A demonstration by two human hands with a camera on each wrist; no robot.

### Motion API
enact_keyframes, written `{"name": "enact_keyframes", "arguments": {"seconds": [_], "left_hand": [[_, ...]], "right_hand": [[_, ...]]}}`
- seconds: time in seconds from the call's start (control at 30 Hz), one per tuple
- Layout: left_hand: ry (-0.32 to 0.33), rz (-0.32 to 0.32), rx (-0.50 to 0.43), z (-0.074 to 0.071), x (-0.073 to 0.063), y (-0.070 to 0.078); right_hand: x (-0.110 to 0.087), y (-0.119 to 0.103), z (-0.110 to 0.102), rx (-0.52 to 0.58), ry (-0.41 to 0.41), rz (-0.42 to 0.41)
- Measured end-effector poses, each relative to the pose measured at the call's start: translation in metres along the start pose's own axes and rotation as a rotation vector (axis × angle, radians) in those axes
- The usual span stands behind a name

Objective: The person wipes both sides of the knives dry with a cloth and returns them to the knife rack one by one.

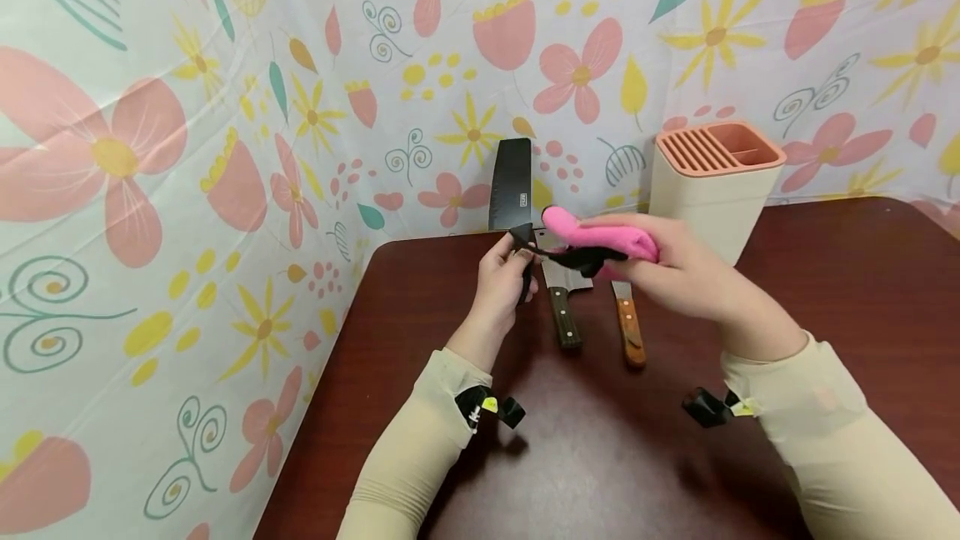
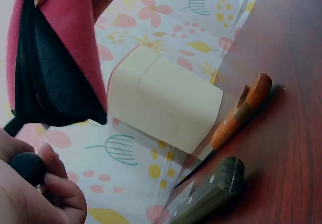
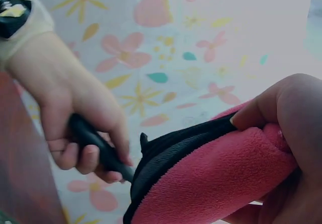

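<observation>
My left hand (image 1: 504, 280) grips the black handle (image 3: 95, 142) of a knife, whose broad black blade (image 1: 512, 186) stands upright, tip up, against the backdrop. A pink cloth (image 1: 607, 236) with black trim is pinched between the thumb and fingers of my right hand (image 1: 678, 273). In the right wrist view the cloth's black edge overlaps the base of the blade; I cannot tell whether they touch. Below the hands lie a cleaver (image 1: 566, 315) with a dark riveted handle and a knife with an orange-brown wooden handle (image 1: 630, 327), their blades partly hidden.
A cream knife block (image 1: 712, 202) with an orange slotted top stands at the back of the dark red-brown table (image 1: 600, 448), right of the knives. A floral cloth backdrop (image 1: 247, 190) closes off the left and rear sides.
</observation>
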State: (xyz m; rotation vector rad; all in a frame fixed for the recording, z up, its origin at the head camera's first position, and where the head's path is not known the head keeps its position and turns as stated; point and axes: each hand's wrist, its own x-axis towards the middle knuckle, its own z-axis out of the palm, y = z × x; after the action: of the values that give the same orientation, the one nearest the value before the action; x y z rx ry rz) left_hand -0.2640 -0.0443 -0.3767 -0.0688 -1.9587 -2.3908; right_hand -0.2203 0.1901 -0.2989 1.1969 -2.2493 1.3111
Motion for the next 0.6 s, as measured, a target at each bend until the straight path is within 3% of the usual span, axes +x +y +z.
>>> {"name": "enact_keyframes", "arguments": {"seconds": [0.13, 0.37, 0.47, 0.6], "left_hand": [[-0.073, 0.03, -0.042, 0.002, -0.001, 0.005], [-0.163, 0.002, -0.038, 0.008, -0.008, 0.01], [-0.179, -0.004, -0.026, 0.01, -0.011, 0.011], [-0.205, -0.01, -0.013, 0.012, -0.013, 0.011]], "right_hand": [[0.02, -0.008, -0.015, 0.007, 0.049, 0.03], [0.078, -0.01, -0.04, -0.251, 0.208, 0.079], [0.104, 0.0, -0.044, -0.352, 0.197, 0.141], [0.135, 0.024, -0.037, -0.495, 0.134, 0.083]]}}
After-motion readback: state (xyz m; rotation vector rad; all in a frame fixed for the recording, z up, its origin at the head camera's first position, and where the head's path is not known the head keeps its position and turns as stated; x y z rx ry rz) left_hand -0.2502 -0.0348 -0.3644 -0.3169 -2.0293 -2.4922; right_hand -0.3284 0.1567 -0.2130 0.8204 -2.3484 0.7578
